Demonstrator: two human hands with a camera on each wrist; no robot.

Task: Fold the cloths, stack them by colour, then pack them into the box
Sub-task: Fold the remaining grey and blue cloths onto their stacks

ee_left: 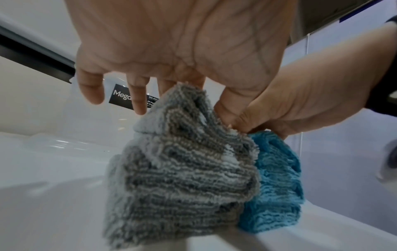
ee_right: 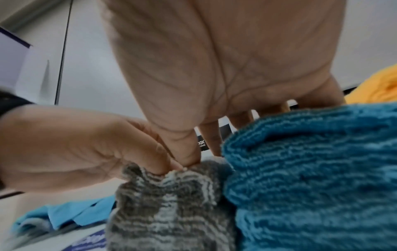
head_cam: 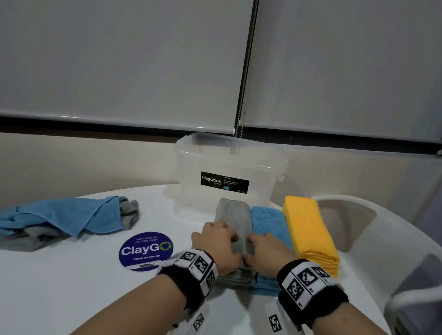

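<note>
Head view, stacks: three folded stacks lie side by side on the white table (head_cam: 35, 284), in front of the clear box (head_cam: 228, 168): grey stack (head_cam: 232, 218), blue stack (head_cam: 268, 222) just beside it, yellow stack (head_cam: 309, 232) at the right.
Head view, hands: left hand (head_cam: 216, 245) and right hand (head_cam: 267, 255) both rest on the near end of the grey stack, fingers curled down onto the top cloth.
Head view, rest: a loose heap of unfolded blue and grey cloths (head_cam: 65, 215) lies well to the left; a round ClayGo sticker (head_cam: 145, 251) sits between heap and stacks; a white chair (head_cam: 397, 256) stands at the right.
Left wrist view: thumb and inner fingers of the left hand (ee_left: 176, 51) meet on the raised top fold of the grey cloth (ee_left: 178, 169); little and ring fingers hang apart, touching nothing.
Right wrist view: the thumb of the right hand (ee_right: 214, 68) presses on the grey fold beside the left thumb; its other fingers drop behind the blue stack (ee_right: 311, 169), so the grip is probably a pinch, not certain.
</note>
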